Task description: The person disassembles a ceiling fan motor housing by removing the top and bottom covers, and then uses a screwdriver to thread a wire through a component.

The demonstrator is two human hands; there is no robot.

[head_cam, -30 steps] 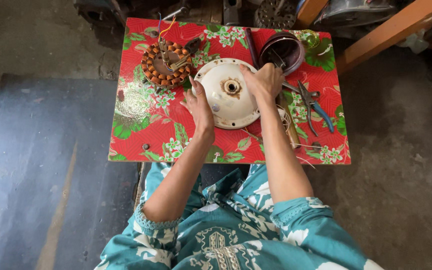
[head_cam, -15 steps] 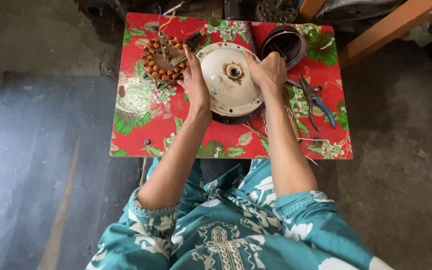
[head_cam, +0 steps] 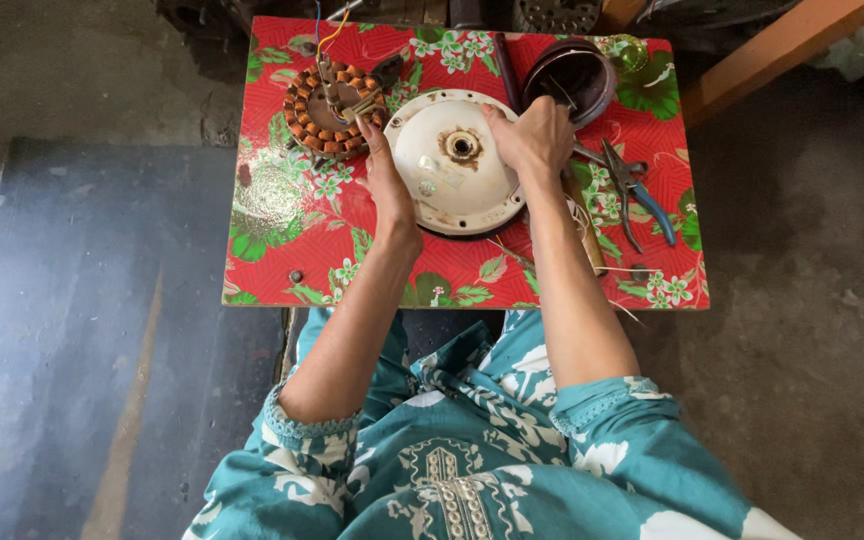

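Left hand (head_cam: 389, 185) and right hand (head_cam: 529, 140), apart, clamp opposite edges of the white round cover (head_cam: 455, 160); pliers (head_cam: 632, 190) lie just beside the right hand.

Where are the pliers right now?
In the head view, the blue-handled pliers lie on the floral table just right of the right hand, below the dark bowl.

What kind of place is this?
Probably a small motor repair workshop: a round white metal motor cover, a copper-wound ring-shaped coil and blue-handled pliers lie on a red flowered table.
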